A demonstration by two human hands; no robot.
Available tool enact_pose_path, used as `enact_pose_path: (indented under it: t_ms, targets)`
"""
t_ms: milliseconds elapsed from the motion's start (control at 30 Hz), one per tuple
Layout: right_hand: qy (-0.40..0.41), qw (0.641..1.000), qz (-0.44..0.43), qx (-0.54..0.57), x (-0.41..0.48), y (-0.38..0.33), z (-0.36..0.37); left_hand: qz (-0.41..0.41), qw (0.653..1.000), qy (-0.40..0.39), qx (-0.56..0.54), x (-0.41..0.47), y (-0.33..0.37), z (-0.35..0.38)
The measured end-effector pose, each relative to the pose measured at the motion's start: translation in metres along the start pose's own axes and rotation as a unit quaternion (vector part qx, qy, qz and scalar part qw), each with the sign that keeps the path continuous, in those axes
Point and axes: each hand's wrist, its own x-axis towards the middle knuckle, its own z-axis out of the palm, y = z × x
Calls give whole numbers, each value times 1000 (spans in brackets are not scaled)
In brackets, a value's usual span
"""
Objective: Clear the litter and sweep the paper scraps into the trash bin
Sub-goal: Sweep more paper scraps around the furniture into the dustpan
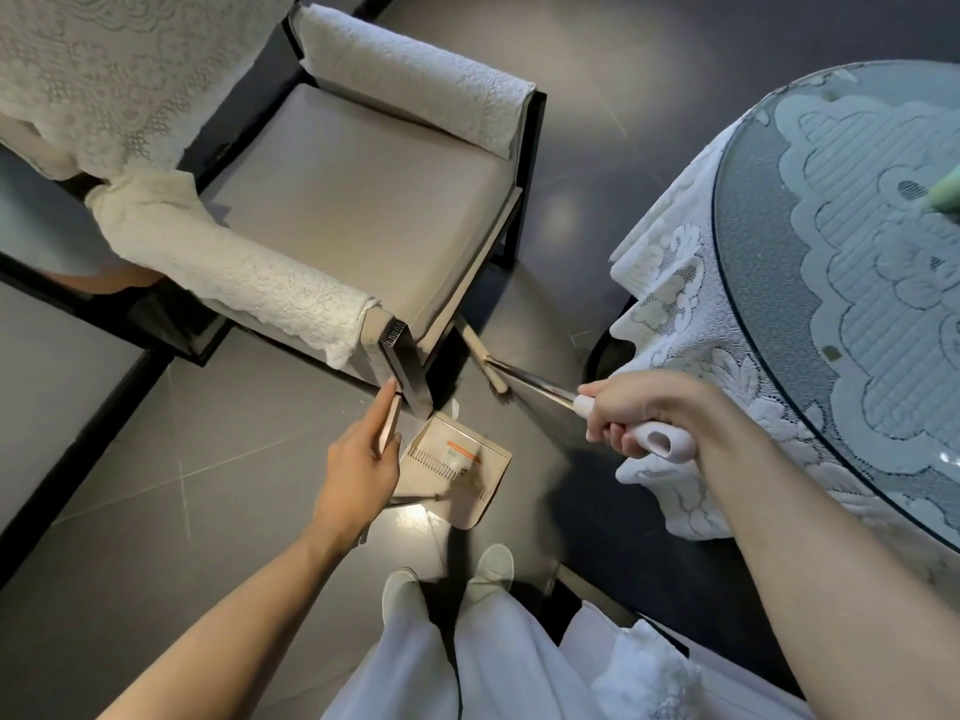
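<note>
Shoes: two pale shoes [492, 563] stand side by side on the grey tiled floor [156, 459], with a white garment [467, 662] hanging above them.
Left hand: the left hand [358, 459] reaches forward and holds the upright handle of the dustpan between thumb and nearly straight fingers, which lie along the handle.
Dustpan: the beige dustpan [467, 491] rests on the floor just ahead of the shoes, its mouth turned toward the chair leg; a row of comb teeth runs along one side and a label with an orange stripe shows inside. Whether any scraps lie in it cannot be told.
Right hand: the right hand [639, 407] is wrapped tightly round the white grip of the broom, knuckles up, beside the hanging edge of the tablecloth.
Broom: the broom [530, 381] slants from that grip down to the floor, its metal shaft ending in a beige head with dark bristles, just beside the chair's front leg and just beyond the dustpan.
Scrap: a small white scrap [456, 407] lies at the dustpan's far edge, between it and the broom head.
Chair: a dark-framed chair [353, 200] with a beige seat stands beyond, with lace covers over its arms and back.
Table: a round glass-topped table [769, 283] over a white lace cloth stands at the right, near the broom.
</note>
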Motion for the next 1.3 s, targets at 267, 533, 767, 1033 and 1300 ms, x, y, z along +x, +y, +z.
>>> enact_pose_path:
  t_ms: [267,533,767,1033,1300]
  targets:
    - [7,998,-23,-60,34,15,77,-3,999,48,8,-29,-12,-2]
    - [-48,995,76,52,-4,58,149,3,997,39,-62,-28,-27,-12]
    - [-48,974,94,201,-73,88,190,28,998,0,-59,-47,-54,-46]
    - [-23,972,72,221,-115,118,264,29,997,10,-68,-108,-108,-103]
    - [-72,975,42,205,-112,149,317,72,995,64,-28,-175,-160,-150]
